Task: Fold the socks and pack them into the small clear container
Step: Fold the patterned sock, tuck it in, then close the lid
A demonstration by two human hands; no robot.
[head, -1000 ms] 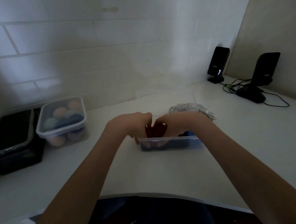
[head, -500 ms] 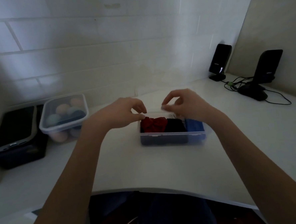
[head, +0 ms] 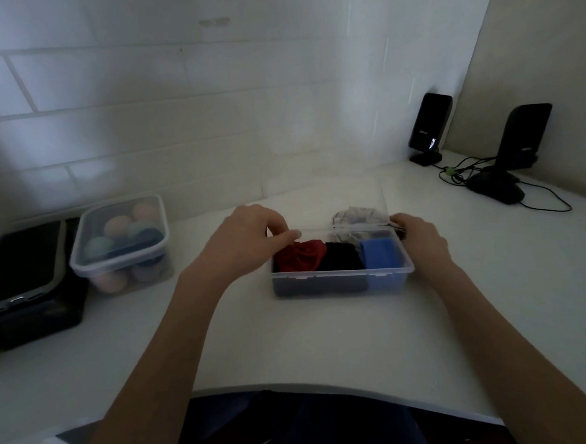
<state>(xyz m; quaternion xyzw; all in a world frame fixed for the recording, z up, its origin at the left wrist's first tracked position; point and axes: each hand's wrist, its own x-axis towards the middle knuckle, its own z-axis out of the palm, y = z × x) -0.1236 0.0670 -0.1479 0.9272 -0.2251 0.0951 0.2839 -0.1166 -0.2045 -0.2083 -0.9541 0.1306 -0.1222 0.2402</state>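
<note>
Socks (head: 335, 257): soft, light, springy | container (head: 343, 282): thin plastic, take its rims | left hand (head: 248, 238): pinches far-left rim | right hand (head: 419, 234): curled on right end.

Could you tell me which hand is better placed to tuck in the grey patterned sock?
The right hand: it sits beside the grey patterned sock behind the container, while the left hand is over the red sock.

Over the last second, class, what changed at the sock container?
The left hand and right hand moved apart from the middle to the ends of the clear container, uncovering the red sock, black sock and blue sock. The container stayed put.
</note>
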